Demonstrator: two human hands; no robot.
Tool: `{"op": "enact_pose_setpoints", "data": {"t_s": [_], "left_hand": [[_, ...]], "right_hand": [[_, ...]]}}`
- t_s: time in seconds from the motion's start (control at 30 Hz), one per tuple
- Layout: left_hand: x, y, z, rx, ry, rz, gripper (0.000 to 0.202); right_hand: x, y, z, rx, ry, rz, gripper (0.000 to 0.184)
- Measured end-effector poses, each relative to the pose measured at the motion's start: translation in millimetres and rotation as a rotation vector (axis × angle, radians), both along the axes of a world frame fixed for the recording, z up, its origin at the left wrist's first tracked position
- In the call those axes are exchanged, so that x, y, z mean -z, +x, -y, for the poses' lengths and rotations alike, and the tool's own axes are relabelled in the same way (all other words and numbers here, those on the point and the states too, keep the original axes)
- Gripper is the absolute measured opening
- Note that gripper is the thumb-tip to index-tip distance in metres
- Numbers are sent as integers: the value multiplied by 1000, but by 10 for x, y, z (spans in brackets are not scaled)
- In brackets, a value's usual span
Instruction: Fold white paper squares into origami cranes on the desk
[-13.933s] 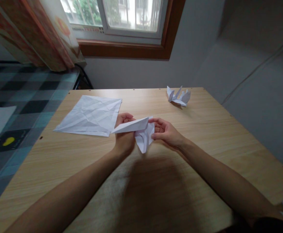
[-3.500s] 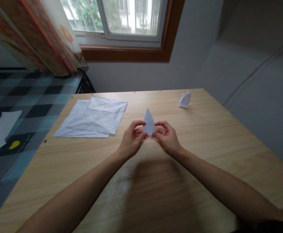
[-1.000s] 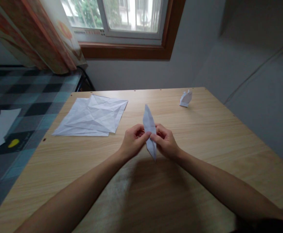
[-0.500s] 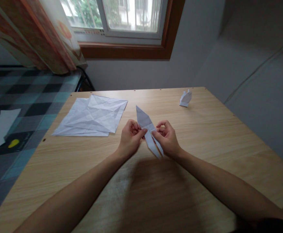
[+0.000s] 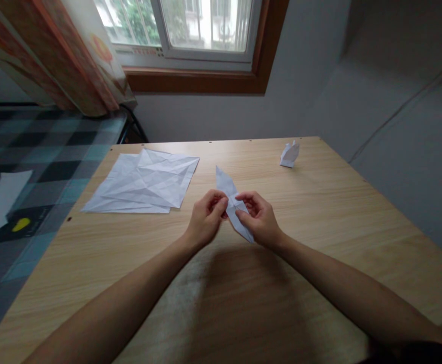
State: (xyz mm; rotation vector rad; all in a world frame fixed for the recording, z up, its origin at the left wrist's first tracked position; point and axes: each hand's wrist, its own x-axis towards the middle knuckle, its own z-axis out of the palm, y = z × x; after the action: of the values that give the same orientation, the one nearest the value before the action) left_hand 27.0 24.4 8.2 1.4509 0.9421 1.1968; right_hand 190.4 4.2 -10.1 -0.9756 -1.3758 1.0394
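A long, pointed piece of folded white paper is held above the table between both hands. My left hand is closed, pinching the paper's left edge near its middle between thumb and curled fingers. On the other side my right hand grips the right edge, thumb below and index finger above. One tip of the paper points away from me; the lower tip slants down toward my right wrist. The right fingers partly cover its right edge.
Creased white paper sheets lie stacked at the table's back left. A small folded paper figure stands at the back right. Left of the wooden table is a checked cloth surface with a torn-looking white sheet.
The two lower flaps, split by a gap before, now lie together as one point. My right index finger has come down onto the paper's right edge.
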Motion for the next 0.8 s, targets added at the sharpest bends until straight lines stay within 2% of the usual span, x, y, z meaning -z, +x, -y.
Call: {"op": "enact_pose_setpoints", "data": {"t_s": [0.17, 0.33, 0.53, 0.6, 0.7, 0.73, 0.8], "left_hand": [[23, -5, 16, 24, -42, -25, 27], [32, -5, 15, 10, -60, -11, 38], [19, 16, 12, 71, -87, 125, 28], [12, 26, 5, 73, -107, 174, 38], [7, 23, -26, 20, -121, 238, 72], [10, 15, -41, 3, -135, 248, 77], [23, -2, -68, 7, -184, 258, 71]], "right_hand": [[-3, -3, 19, -68, 55, 60, 32], [-10, -3, 22, -48, 80, 92, 28], [-4, 2, -21, 46, 30, 21, 29], [12, 5, -45, 75, 13, -12, 29], [18, 14, -69, 120, 24, 21, 30], [11, 18, -72, 140, 45, 52, 29], [-16, 30, -68, 176, 104, 132, 24]]}}
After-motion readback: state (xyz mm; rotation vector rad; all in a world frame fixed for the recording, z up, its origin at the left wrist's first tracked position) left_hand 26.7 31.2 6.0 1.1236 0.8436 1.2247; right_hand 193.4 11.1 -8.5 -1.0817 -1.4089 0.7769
